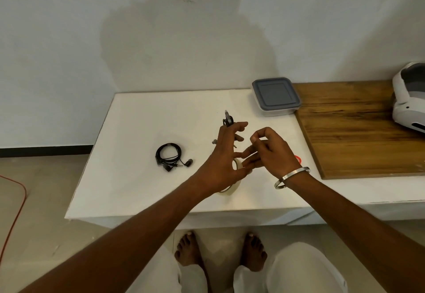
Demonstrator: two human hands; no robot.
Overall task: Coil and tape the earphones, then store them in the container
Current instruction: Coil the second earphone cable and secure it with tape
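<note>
I see my left hand (224,166) gripping the tape roll (231,179), right hand (268,149) pinching its end, coiled earphones (170,156) left of my fingers.

A smooth, matt white tabletop (142,118) is seen beside a board (351,131) of dark, grained wood. The earphones (171,157) are finished in glossy black plastic. The container (276,96) is of clear plastic under a matt grey lid. A polished metal bangle (291,176) is worn. The tape (232,177) looks like pale paper.
</note>
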